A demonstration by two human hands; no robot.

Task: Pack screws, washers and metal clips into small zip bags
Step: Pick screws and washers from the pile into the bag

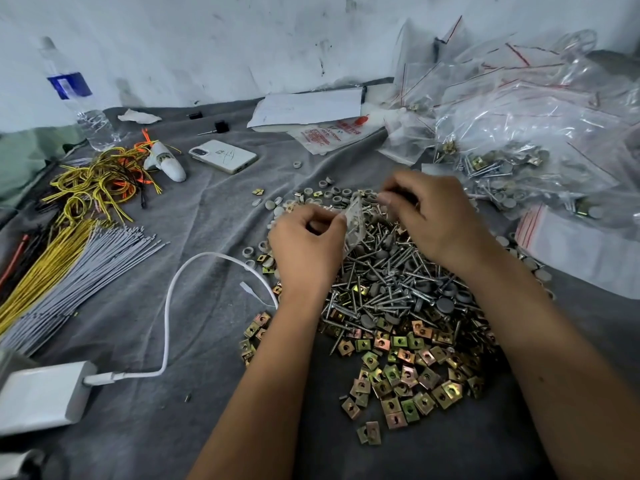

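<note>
My left hand [306, 244] pinches a small clear zip bag [354, 223] by its edge, above a heap of silver screws [391, 282]. Just right of the bag's top, my right hand [433, 216] has its fingers curled together; what they hold is hidden. Yellow-gold metal clips [405, 372] lie spread on the grey cloth nearer to me. Grey and white washers [332, 192] are scattered beyond the hands. A pile of filled zip bags [540, 133] rises at the right, with empty red-striped bags [571, 240] beside it.
A white phone [223, 155] and a water bottle [78, 98] sit at the back left. Yellow and grey cable ties [69, 251] lie on the left. A white power bank [41, 396] with its cable [169, 306] is at the near left. Papers [308, 105] lean by the wall.
</note>
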